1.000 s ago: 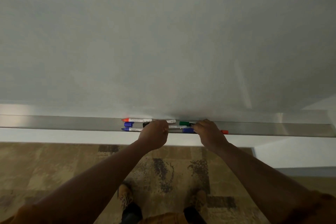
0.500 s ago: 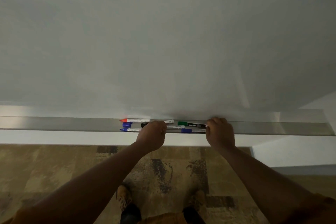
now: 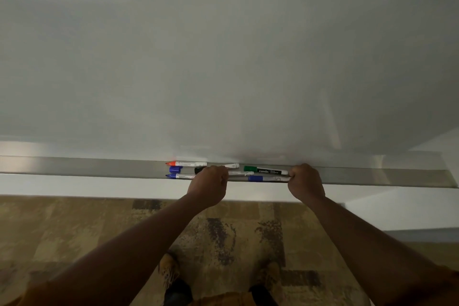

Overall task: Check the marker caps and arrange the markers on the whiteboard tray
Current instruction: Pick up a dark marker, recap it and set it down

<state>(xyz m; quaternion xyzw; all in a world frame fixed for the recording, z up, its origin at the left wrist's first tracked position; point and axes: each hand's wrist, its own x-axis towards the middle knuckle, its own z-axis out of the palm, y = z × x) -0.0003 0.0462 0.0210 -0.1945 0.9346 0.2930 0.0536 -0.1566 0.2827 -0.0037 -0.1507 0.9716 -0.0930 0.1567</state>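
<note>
Several markers lie on the silver whiteboard tray (image 3: 99, 169). A red-capped marker (image 3: 186, 164) is at the back left. Below it are a loose blue cap (image 3: 175, 169) and a blue-tipped marker (image 3: 180, 176). A black-capped marker (image 3: 199, 169) runs under my left hand (image 3: 208, 182), which is closed in a fist over the middle markers. To the right lie a green-capped black marker (image 3: 265, 170) and a blue-capped marker (image 3: 268, 178). My right hand (image 3: 306, 181) is closed at their right ends, its fingertips on the blue-capped one. What lies under each palm is hidden.
The whiteboard (image 3: 223, 57) fills the upper view. The tray stretches bare far to the left and to the right (image 3: 385, 176). Below it are a white wall strip, patterned carpet (image 3: 74, 231) and my shoes (image 3: 169, 268).
My right hand has slid to the right along the tray, uncovering the green-capped and blue-capped markers and covering the red end seen earlier. My left hand has stayed in place.
</note>
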